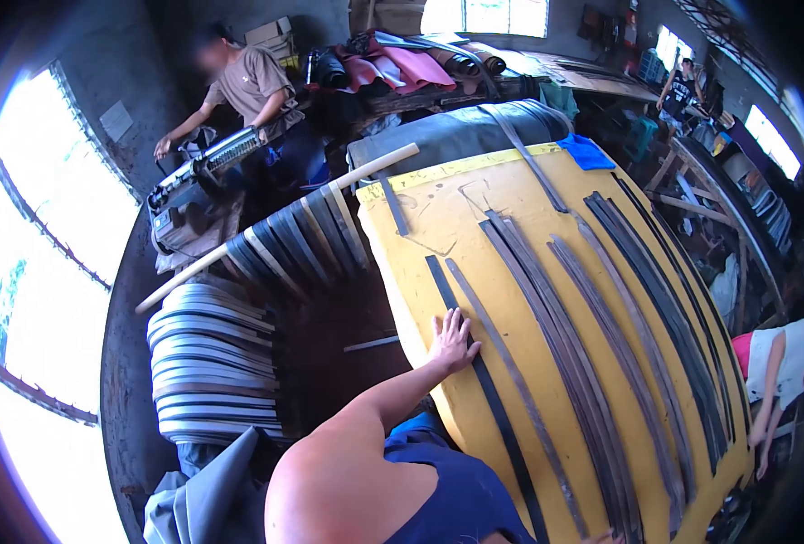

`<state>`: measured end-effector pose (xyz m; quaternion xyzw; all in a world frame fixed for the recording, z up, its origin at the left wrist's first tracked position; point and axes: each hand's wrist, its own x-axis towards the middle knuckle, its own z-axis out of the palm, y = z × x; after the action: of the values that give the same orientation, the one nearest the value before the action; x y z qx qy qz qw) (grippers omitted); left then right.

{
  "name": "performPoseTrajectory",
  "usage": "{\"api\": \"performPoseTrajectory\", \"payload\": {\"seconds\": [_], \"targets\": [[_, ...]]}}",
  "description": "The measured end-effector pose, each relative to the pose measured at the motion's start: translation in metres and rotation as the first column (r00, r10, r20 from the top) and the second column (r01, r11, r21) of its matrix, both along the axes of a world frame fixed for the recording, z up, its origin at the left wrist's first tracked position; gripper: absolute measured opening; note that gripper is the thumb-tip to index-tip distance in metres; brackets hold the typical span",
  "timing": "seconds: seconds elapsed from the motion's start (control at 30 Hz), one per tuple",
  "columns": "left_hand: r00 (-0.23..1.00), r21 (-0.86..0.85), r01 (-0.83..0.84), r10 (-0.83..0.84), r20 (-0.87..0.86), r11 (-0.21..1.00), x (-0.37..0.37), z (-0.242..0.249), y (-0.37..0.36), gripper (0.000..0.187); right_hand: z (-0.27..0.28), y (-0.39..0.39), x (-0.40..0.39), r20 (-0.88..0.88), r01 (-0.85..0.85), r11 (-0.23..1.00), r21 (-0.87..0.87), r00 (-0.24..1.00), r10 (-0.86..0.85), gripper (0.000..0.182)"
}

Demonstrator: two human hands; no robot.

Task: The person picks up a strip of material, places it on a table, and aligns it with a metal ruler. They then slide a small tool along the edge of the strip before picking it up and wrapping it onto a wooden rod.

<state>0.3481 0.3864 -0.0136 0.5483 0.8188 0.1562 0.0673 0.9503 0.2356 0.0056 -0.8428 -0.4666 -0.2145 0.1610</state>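
My left hand [455, 341] lies flat with fingers spread on a yellow-topped table [529, 245]. It presses on a narrow black leather-like strip [502, 412] that runs lengthwise toward me. Just right of it lies a thinner grey-brown strip [511, 381], apart from my fingers. At the bottom edge only a few fingertips of my right hand [609, 538] show, near the lower ends of the brown strips [570, 363]; its grip is hidden.
Black strips [660, 299] lie farther right, near a blue cloth [588, 151]. On the left, strips hang over a wooden pole [184, 279] above a stack of pale strips [207, 363]. A person [252, 86] stands by a machine [207, 168]; another person's arm [769, 390] is at right.
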Motion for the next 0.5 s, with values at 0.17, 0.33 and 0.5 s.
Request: {"api": "performPoseTrajectory", "payload": {"seconds": [0.17,0.33,0.5], "targets": [[0.994,0.146,-0.037,0.021,0.109,0.989,-0.006,-0.015,0.005,0.059,0.034,0.115,-0.178,-0.318,-0.604,0.699,0.382,0.625,0.713,0.037],[0.970,0.208,-0.154,0.108,0.217,0.966,-0.065,-0.007,0.023,0.064,0.060,0.167,-0.397,-0.504,-0.883,0.409,0.229,0.251,0.826,0.044],[0.991,0.385,-0.131,0.126,0.040,0.914,-0.200,-0.029,0.067,0.054,0.044,0.238,-0.528,-0.439,-0.975,0.175,0.139,0.098,0.893,0.040]]}}
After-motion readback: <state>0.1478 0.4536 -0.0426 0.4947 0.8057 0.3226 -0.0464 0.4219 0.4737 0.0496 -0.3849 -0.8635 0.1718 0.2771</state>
